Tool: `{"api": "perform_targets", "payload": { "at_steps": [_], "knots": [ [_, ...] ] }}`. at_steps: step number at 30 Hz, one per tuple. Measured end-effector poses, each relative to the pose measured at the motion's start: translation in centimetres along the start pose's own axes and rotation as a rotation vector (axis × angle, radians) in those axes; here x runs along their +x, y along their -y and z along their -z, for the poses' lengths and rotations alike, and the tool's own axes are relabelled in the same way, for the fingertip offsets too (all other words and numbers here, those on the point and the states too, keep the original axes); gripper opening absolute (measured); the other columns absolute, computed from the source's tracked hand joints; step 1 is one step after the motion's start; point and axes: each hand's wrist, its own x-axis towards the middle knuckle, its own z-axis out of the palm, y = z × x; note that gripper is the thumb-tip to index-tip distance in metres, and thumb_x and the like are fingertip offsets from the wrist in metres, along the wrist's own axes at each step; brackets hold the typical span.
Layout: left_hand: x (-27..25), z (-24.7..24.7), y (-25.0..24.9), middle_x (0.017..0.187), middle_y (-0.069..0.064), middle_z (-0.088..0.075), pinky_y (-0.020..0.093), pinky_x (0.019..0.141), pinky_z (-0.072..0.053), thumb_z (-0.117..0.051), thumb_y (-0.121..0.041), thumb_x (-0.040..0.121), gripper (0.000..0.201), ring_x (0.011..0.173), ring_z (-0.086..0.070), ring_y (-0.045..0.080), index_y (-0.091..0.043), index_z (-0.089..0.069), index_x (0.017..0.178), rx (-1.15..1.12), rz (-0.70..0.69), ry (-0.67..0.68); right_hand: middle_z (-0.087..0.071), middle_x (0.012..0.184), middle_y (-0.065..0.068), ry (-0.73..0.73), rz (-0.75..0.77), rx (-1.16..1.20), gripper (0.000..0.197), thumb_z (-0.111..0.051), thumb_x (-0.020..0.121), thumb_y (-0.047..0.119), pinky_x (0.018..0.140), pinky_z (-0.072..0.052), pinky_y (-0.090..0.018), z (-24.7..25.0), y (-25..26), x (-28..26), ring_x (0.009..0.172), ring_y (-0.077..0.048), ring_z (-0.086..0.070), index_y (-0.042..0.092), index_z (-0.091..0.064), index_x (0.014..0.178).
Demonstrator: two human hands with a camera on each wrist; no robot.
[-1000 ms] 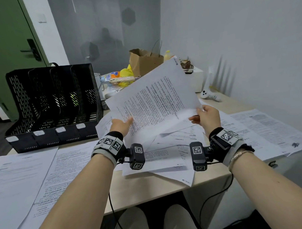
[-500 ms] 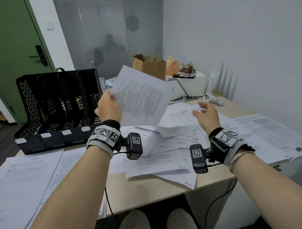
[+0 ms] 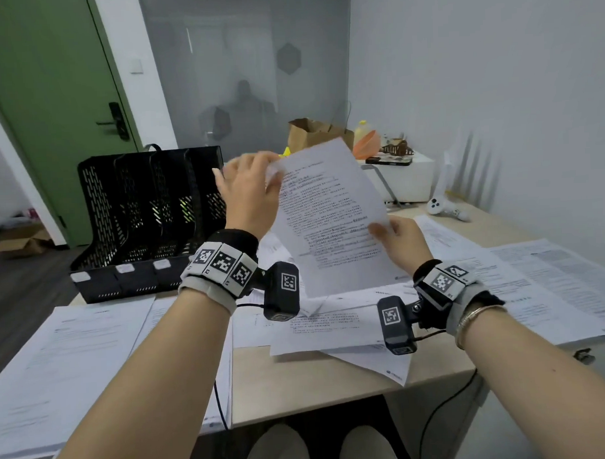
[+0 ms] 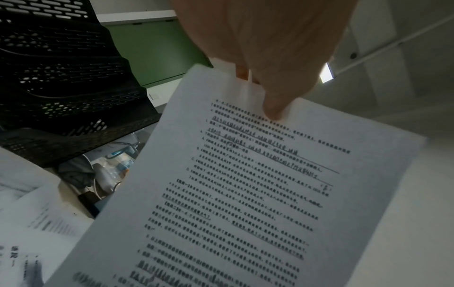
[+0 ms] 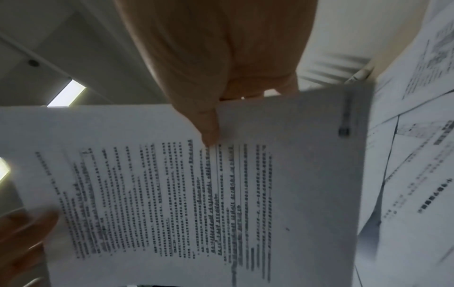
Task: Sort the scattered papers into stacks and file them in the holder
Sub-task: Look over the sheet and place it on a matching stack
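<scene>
I hold one printed sheet (image 3: 331, 221) upright over the middle of the desk. My left hand (image 3: 255, 193) pinches its top left corner, thumb on the printed face (image 4: 272, 108). My right hand (image 3: 397, 236) pinches its right edge, thumb on the text (image 5: 209, 132). The same sheet (image 4: 233, 194) fills the left wrist view and the sheet (image 5: 184, 194) fills the right wrist view. The black mesh file holder (image 3: 146, 217) stands at the back left, its slots dark. Loose papers (image 3: 332, 324) lie overlapped below the held sheet.
A paper stack (image 3: 69, 357) lies at the front left and more sheets (image 3: 543, 282) cover the right side. Behind stand a brown paper bag (image 3: 311, 134), a white box (image 3: 405, 177) and a white controller (image 3: 444, 207). The desk's front edge (image 3: 334, 400) is bare wood.
One second ago both hands held the sheet low. The right hand then let go while the left lifted it. Now the right hand pinches the sheet's right edge again, held higher.
</scene>
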Motion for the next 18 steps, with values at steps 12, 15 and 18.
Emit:
{"api": "perform_targets", "payload": {
  "at_steps": [12, 15, 18],
  "knots": [
    [-3.2, -4.9, 0.9, 0.145, 0.013, -0.038, 0.056, 0.110, -0.020, -0.048, -0.052, 0.090, 0.078, 0.134, -0.033, 0.034, -0.010, -0.017, 0.147, -0.140, 0.453, 0.331, -0.064, 0.118, -0.005, -0.170, -0.157, 0.308, 0.029, -0.050, 0.096, 0.019, 0.098, -0.046, -0.038, 0.3, -0.8, 0.0, 0.108, -0.020, -0.059, 0.007, -0.059, 0.120],
    [-3.8, -5.6, 0.9, 0.122, 0.006, -0.058, 0.040, 0.096, -0.041, -0.048, -0.054, 0.089, 0.064, 0.114, -0.053, 0.025, -0.005, -0.039, 0.129, -0.320, 0.503, 0.403, -0.066, 0.111, -0.003, -0.130, -0.192, 0.317, 0.020, -0.053, 0.095, 0.020, 0.095, -0.049, -0.040, 0.1, -1.4, -0.1, 0.106, -0.022, -0.062, 0.011, -0.062, 0.111],
    [-4.5, -6.3, 0.9, 0.107, 0.005, -0.061, 0.028, 0.077, -0.041, -0.053, -0.032, 0.094, 0.031, 0.099, -0.057, 0.021, -0.005, -0.055, 0.110, -0.306, 0.459, 0.417, -0.067, 0.108, -0.007, -0.104, -0.267, 0.275, 0.015, -0.055, 0.093, 0.019, 0.093, -0.050, -0.047, 0.0, -2.2, -0.6, 0.102, -0.026, -0.064, 0.011, -0.062, 0.104]
  ]
}}
